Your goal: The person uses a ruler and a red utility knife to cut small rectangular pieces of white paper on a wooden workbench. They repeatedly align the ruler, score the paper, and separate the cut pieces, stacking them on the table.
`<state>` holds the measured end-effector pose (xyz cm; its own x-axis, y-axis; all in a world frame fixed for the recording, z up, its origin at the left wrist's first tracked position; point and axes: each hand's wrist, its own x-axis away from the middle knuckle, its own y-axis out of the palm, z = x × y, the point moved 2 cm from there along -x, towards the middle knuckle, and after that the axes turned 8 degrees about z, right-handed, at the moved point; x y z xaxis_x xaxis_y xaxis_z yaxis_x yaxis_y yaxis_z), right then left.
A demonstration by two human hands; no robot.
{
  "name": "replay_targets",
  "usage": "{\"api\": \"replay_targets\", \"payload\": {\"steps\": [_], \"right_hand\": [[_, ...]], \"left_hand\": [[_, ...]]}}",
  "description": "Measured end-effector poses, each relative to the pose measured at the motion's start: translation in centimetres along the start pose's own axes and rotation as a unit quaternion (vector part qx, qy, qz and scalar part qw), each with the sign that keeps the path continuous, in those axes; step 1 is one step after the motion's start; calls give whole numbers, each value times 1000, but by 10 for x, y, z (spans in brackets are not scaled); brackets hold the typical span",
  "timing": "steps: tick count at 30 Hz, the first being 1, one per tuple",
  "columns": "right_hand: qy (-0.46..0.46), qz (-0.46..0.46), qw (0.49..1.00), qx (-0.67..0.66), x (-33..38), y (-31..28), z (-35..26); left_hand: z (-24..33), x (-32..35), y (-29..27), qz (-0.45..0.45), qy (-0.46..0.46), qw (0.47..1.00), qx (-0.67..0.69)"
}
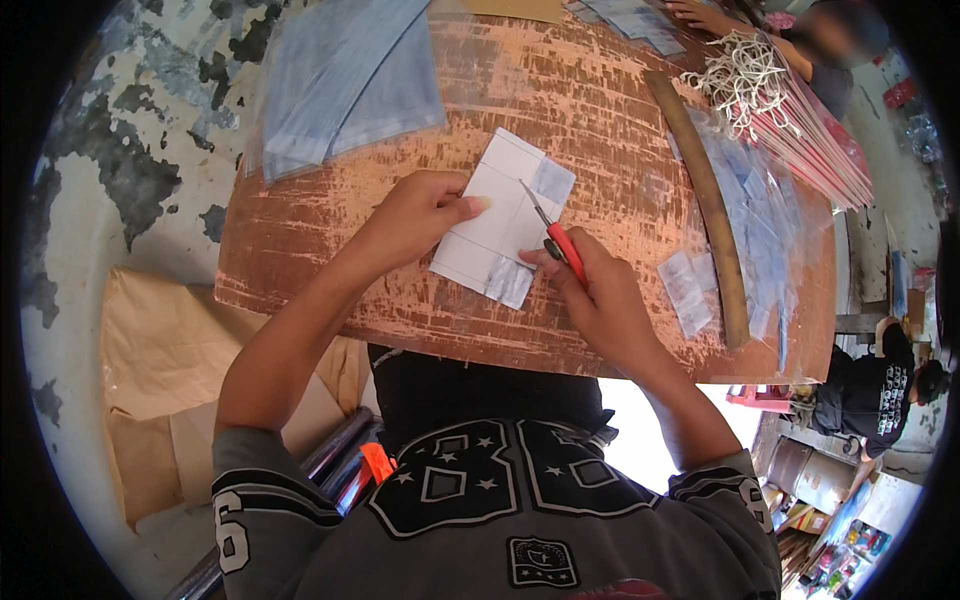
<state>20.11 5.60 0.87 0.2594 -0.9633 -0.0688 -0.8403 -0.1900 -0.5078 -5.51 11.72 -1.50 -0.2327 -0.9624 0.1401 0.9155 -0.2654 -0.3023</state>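
A flat white rectangular sheet (490, 215) with thin ruled lines lies tilted on the worn brown table (400, 290). Two of its corners show a shiny, clear film-like layer. My left hand (425, 212) is closed at the sheet's left edge, thumb pressed on top and the other fingers curled, partly hidden. In my right hand (600, 295) is a red-handled utility knife (567, 252), its long thin blade out and slanting up to the left over the sheet. One right fingertip touches the sheet's lower right edge. Whether the blade touches the surface I cannot tell.
Large clear plastic sheets (350, 90) lie at the far left. A curved wooden strip (705, 200) divides off small plastic pieces (755, 220) on the right. Pink sticks with white strings (790, 130) lie beyond, near another person's arm (700, 15). Brown paper (165, 340) stands left.
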Motion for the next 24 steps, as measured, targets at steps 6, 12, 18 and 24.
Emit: {"api": "replay_targets", "payload": {"steps": [6,12,18,24], "right_hand": [[6,4,1000,20,-2,0,0],[9,5,1000,0,-2,-2,-6],[0,17,1000,25,-2,3,4],[6,24,999,20,0,4,1]], "left_hand": [[9,-3,-5,-10,-54,997,-61],[22,14,-17,68,-47,991,-102],[25,34,-16,149,159,952,-217],[7,63,3,185,84,962,-180]]}}
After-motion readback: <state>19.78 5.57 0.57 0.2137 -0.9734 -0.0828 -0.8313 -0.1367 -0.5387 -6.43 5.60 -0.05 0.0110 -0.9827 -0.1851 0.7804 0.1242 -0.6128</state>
